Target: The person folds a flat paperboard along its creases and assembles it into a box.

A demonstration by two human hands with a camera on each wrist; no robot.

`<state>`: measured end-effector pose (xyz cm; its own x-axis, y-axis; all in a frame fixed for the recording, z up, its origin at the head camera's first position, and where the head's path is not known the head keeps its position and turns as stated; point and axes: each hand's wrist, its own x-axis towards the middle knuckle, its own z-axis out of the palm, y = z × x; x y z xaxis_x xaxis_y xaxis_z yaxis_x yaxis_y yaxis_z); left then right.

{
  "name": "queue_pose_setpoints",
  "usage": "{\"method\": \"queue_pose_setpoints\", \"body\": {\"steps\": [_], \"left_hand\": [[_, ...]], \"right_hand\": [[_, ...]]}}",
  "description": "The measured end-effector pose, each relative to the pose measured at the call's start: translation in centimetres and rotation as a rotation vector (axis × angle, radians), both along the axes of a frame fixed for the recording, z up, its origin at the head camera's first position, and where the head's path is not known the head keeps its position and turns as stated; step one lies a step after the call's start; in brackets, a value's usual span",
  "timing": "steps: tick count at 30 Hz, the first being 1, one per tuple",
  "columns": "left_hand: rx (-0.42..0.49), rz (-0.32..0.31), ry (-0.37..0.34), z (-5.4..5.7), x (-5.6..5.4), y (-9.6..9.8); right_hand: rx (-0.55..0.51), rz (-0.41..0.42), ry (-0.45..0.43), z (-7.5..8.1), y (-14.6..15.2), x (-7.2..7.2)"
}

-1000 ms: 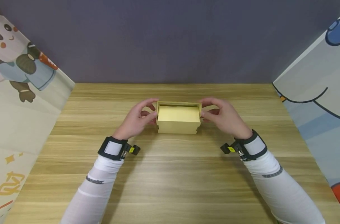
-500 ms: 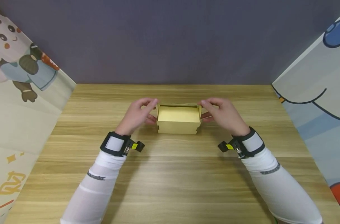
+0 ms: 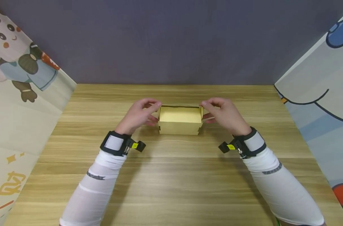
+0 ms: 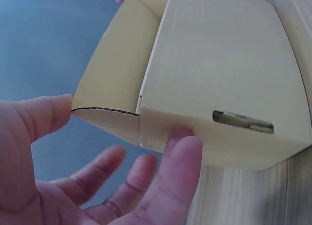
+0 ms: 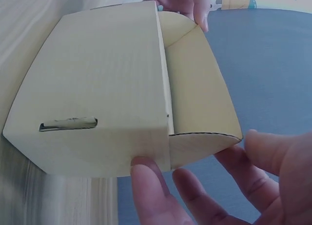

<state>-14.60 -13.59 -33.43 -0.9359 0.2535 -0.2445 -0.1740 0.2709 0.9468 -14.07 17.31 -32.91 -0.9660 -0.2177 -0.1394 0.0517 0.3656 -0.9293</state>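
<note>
A small tan cardboard box [image 3: 179,128] stands on the table in the head view, with its hinged lid [image 4: 117,59] raised partway and curved side flaps [image 5: 204,144] showing. At the lid's left corner, my left hand [image 3: 138,114] holds on with the thumb tip, while its other fingers [image 4: 178,156] lie along the box's left side. My right hand [image 3: 223,113] pinches the opposite lid corner, its thumb at the edge and a finger under the flap. Its remaining fingertips [image 5: 146,178] are at the box's right side. The inside of the box is mostly hidden.
The wood-grain table [image 3: 177,182] reaches back to a dark blue-grey wall [image 3: 171,40]. Cartoon-printed panels [image 3: 27,103] flank it on the left and right. Each wrist carries a strapped camera [image 3: 138,146].
Both thumbs have moved up from the box's front side edges to the lid's upper corners. The lid's top edge has tipped slightly toward me. The box has stayed in place.
</note>
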Motion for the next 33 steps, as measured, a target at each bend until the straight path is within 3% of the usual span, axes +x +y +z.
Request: {"method": "queue_pose_setpoints", "body": {"steps": [5,10,19,33], "left_hand": [[0.011,0.000,-0.046,-0.3,0.0,-0.1],[0.009,-0.029,-0.097,-0.6,0.2,-0.6],[0.003,-0.094,-0.165,-2.0,0.6,-1.2],[0.061,-0.123,-0.174,-4.3,1.1,-1.5]], "right_hand": [[-0.001,-0.011,-0.002,-0.2,-0.1,0.0],[0.022,0.034,0.015,-0.5,0.1,0.1],[0.025,0.071,-0.035,-1.3,0.6,0.8],[0.020,0.095,-0.118,-3.5,0.8,1.2]]}}
